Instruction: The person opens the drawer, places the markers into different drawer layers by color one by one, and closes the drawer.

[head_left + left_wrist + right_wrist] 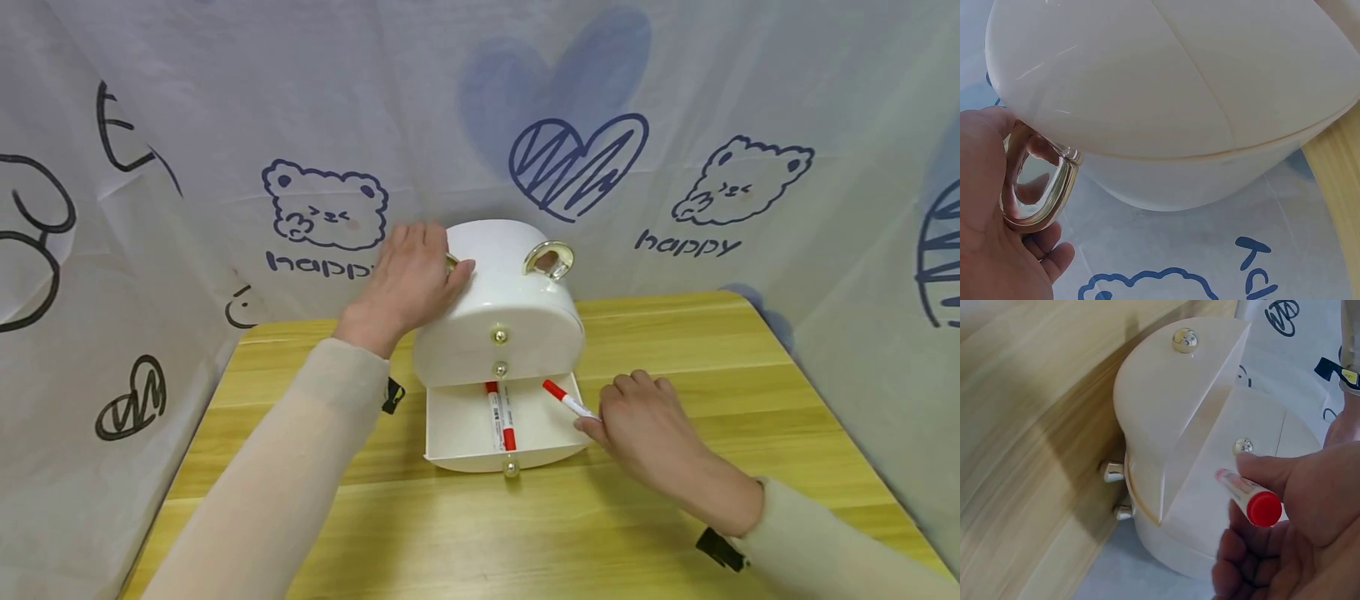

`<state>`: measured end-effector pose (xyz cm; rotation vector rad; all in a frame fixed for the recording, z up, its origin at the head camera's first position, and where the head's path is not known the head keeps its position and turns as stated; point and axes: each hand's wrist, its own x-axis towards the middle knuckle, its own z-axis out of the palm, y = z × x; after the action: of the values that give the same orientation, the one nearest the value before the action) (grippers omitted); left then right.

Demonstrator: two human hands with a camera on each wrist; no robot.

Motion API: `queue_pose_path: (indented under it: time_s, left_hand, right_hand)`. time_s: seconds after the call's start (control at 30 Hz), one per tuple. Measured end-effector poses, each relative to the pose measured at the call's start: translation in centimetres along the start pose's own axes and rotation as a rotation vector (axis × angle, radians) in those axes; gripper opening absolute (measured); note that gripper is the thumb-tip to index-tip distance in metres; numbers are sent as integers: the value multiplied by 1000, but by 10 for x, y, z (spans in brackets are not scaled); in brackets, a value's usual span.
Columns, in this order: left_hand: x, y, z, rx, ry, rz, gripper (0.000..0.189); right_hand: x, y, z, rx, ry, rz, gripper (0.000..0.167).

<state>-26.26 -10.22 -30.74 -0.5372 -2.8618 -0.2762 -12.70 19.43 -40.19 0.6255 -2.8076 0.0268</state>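
Note:
A white rounded storage box (491, 287) with gold ring-shaped ears stands on the table, its bottom drawer (457, 417) pulled out. Two white markers (496, 417) with red caps lie side by side in that drawer. At the box's upper left, my left hand (408, 279) holds the gold ring (1066, 187), thumb and fingers about it. My right hand (652, 433) pinches another red-capped marker (573, 404) between thumb and fingers, over the drawer's right edge. In the right wrist view this marker (1244, 490) points one red end toward the camera.
A second gold ring (567, 260) sticks out at the box's upper right. Pearl-like knobs (500, 335) run down the drawer fronts. The wood-grain table (480, 542) is walled by white cloth (435, 125) printed with bears and hearts, close behind the box.

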Motion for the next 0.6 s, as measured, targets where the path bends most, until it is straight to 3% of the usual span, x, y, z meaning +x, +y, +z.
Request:
queue_pose_path:
  time_s: [0.37, 0.6]
  left_hand:
    - [1, 1, 0, -25, -24, -27, 43]
    - [1, 0, 0, -37, -28, -21, 41]
  right_hand:
    - [36, -12, 13, 56, -239, 117, 42]
    - [51, -16, 30, 63, -267, 190, 48]
